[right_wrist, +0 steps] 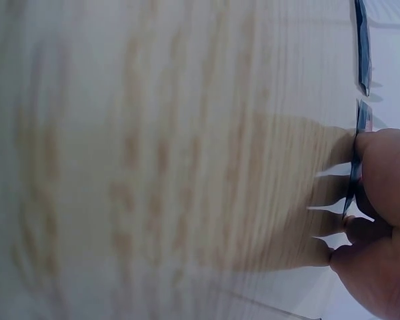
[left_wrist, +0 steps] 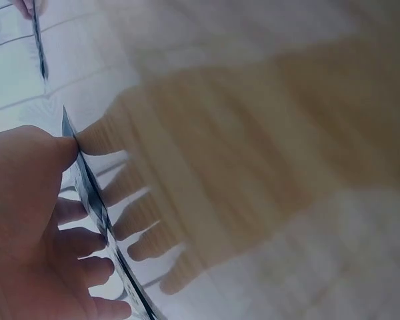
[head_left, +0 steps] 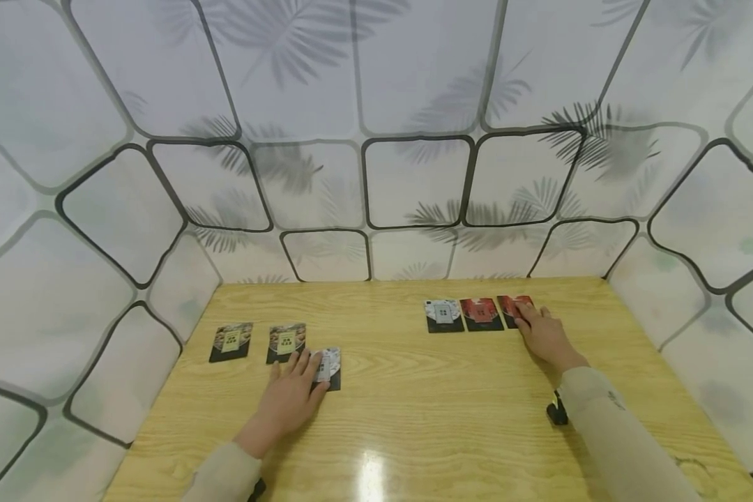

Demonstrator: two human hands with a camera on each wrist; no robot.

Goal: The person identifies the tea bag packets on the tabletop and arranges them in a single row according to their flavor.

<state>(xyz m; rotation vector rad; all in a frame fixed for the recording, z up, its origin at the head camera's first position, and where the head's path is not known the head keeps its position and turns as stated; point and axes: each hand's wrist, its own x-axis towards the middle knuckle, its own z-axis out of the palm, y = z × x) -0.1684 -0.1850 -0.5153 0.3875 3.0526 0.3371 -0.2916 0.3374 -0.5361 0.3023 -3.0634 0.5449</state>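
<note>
My left hand (head_left: 288,401) lies over a flat white-and-black printed packet (head_left: 334,366) on the table, its fingers extended and spread. In the left wrist view this packet shows edge-on, with the thumb at its near edge. At the back right, my right hand (head_left: 547,339) holds a flat red-and-black packet (head_left: 510,310), partly covering it. Curled fingers and the thumb meet that packet's edge in the right wrist view. Directly left of it sit another red packet (head_left: 482,314) and a white-and-black packet (head_left: 444,316), side by side in a row.
Two brown-and-yellow packets (head_left: 231,341) (head_left: 286,341) lie apart on the left side of the wooden table (head_left: 401,404). Patterned fabric walls (head_left: 414,181) rise at the back and both sides. A small black object (head_left: 557,411) is by the right sleeve.
</note>
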